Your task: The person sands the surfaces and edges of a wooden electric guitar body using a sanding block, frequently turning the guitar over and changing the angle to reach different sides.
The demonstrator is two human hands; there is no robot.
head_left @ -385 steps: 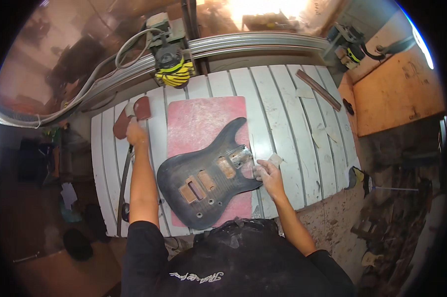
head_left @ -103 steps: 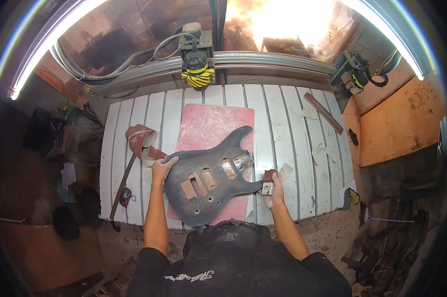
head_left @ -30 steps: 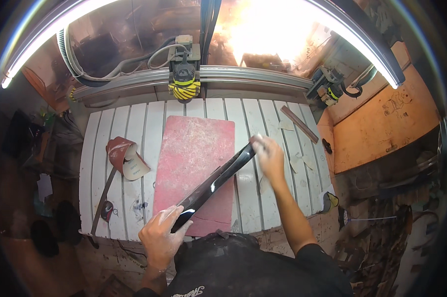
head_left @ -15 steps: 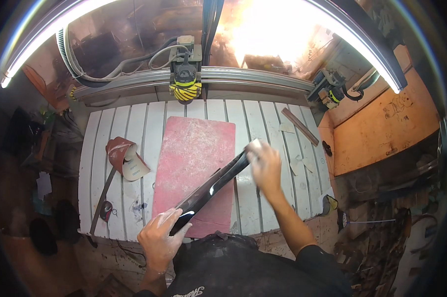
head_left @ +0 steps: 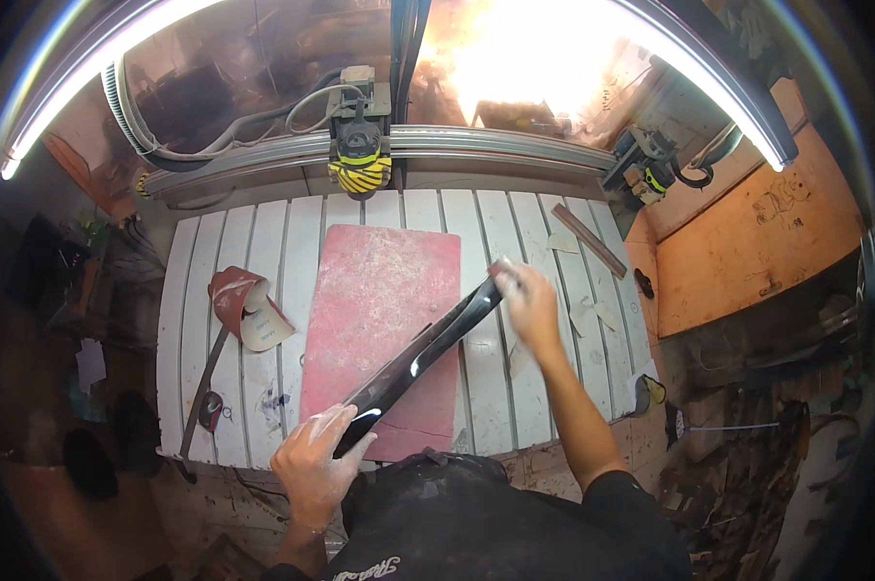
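Observation:
A long, glossy black strip with a grooved edge slants across the pink mat, held above it. My left hand, dusted white, is wrapped round the strip's near end. At the far end, my right hand is closed and somewhat blurred. Its fingers press a small pale and reddish-brown piece, which looks like folded sandpaper, against the strip's tip. On the left of the table lies a curled sheet of reddish-brown sandpaper with a cream back.
The white slatted table carries a narrow brown strip and paper scraps on the right, and a long thin dark strip on the left. Behind it, power sanders hang on a metal rail.
My right hand has shifted slightly to the right at the strip's far end, and the brownish piece shows more there. My left hand keeps its grip on the near end.

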